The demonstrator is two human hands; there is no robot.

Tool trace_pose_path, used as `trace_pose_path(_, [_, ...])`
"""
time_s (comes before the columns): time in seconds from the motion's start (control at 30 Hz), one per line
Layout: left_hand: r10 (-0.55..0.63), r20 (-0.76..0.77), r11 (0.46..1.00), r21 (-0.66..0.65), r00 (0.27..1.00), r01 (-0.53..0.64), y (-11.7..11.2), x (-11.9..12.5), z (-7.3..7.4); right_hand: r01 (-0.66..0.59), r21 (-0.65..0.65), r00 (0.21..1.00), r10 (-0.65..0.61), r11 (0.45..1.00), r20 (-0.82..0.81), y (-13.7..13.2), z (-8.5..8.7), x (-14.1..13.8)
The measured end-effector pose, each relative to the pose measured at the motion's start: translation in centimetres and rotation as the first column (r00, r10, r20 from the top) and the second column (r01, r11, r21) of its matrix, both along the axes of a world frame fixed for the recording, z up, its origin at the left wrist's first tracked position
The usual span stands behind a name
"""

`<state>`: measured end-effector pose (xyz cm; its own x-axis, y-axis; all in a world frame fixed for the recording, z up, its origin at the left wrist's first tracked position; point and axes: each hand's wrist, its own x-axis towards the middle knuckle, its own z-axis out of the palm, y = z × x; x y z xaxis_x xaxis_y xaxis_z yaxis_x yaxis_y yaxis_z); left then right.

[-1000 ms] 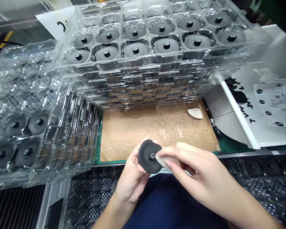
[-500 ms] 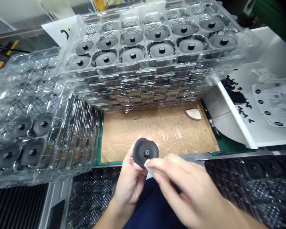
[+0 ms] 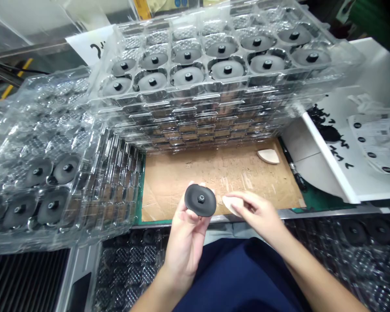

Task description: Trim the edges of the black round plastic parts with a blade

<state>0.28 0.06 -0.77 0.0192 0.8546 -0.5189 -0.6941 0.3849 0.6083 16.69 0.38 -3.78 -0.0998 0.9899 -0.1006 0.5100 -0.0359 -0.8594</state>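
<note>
A black rounded disc-shaped part with a small central post [image 3: 200, 206] rests in my left hand [image 3: 189, 236], face up, with my fingers closed around its edge. My right hand [image 3: 261, 216] is apart from it, to the right. Between its thumb and fingers it pinches a thin off-white wedge-shaped pad [image 3: 231, 204], whose rounded tip points at the black part. Both hands are over the near edge of a cardboard sheet [image 3: 195, 175]. A similar off-white wedge pad [image 3: 268, 156] lies on the cardboard's far right.
Beyond the cardboard stands a stack of clear plastic trays [image 3: 195, 112] filled with black parts. Another tray stack [image 3: 94, 182] rises on the left. On the right, a white bin [image 3: 331, 158] carries black scraps and a plastic bag. A black pen [image 3: 292, 167] lies beside the cardboard.
My right hand has drawn back to the right, taking the pad off the black part's edge. My left hand has turned the part slightly and still holds it.
</note>
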Motion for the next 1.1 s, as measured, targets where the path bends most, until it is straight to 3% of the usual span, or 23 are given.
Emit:
trace_pose_path(0.1, [-0.057,0.013,0.998,0.033,0.998,0.056,-0.3,0.3,0.1,-0.005,0.185,0.991,0.03,0.983,-0.131,1.1,5.1,-1.6])
trace_pose_path(0.13, [-0.084,0.019,0.996,0.026,0.996,0.083,-0.3,0.4,0.1,-0.034,0.289,0.986,0.08,0.957,-0.149,1.4,6.4,-2.2])
trace_pose_path(0.2, [-0.109,0.011,0.994,-0.013,0.994,0.109,-0.5,0.4,0.2,-0.116,0.339,0.973,0.175,0.934,-0.15,1.8,7.9,-3.2])
trace_pose_path(0.3, [-0.089,-0.038,0.993,-0.077,0.995,0.086,-0.5,0.3,0.1,-0.32,0.179,0.935,0.341,0.93,-0.1,2.0,8.0,-3.7])
trace_pose_path(0.33, [-0.098,-0.036,0.992,-0.082,0.995,0.095,-0.5,0.3,0.1,-0.335,0.158,0.933,0.35,0.929,-0.079,2.1,7.8,-3.7])
trace_pose_path(0.47, [-0.188,0.04,0.98,-0.059,0.981,0.19,-0.4,0.4,0.3,-0.173,0.344,0.976,0.208,0.923,-0.069,1.5,7.7,-3.6])
trace_pose_path(0.57, [-0.155,0.026,0.986,-0.052,0.988,0.156,-0.4,0.1,0.4,-0.304,0.248,0.929,0.344,0.92,-0.138,1.0,8.3,-3.1])
trace_pose_path(0.63, [-0.16,0.011,0.985,-0.059,0.987,0.16,-0.4,0.1,0.5,-0.347,0.175,0.919,0.372,0.921,-0.135,1.0,8.6,-2.9])
trace_pose_path(0.77, [-0.217,0.05,0.973,-0.064,0.975,0.22,-0.4,0.3,0.9,-0.192,0.362,0.966,0.242,0.912,-0.096,1.4,8.4,-3.3])
trace_pose_path(0.83, [-0.198,0.072,0.977,-0.063,0.978,0.202,-0.3,0.2,1.2,-0.264,0.356,0.935,0.329,0.896,-0.133,1.1,8.3,-3.0])
trace_pose_path(0.9, [-0.183,0.102,0.98,-0.054,0.978,0.189,-0.2,-0.1,1.3,-0.376,0.247,0.899,0.417,0.893,-0.138,0.6,8.5,-2.1])
trace_pose_path(1.0, [-0.185,0.142,0.979,-0.055,0.972,0.194,0.0,-0.3,1.0,-0.334,0.115,0.942,0.335,0.935,0.01,0.2,8.7,-0.8])
trace_pose_path(1.07, [-0.19,0.139,0.978,-0.065,0.972,0.2,0.0,-0.2,0.6,-0.266,0.176,0.958,0.239,0.948,0.16,0.5,8.6,-0.6])
trace_pose_path(1.1, [-0.196,0.129,0.976,-0.073,0.972,0.207,-0.1,-0.1,0.5,-0.276,0.257,0.95,0.223,0.926,0.217,0.9,8.5,-0.7])
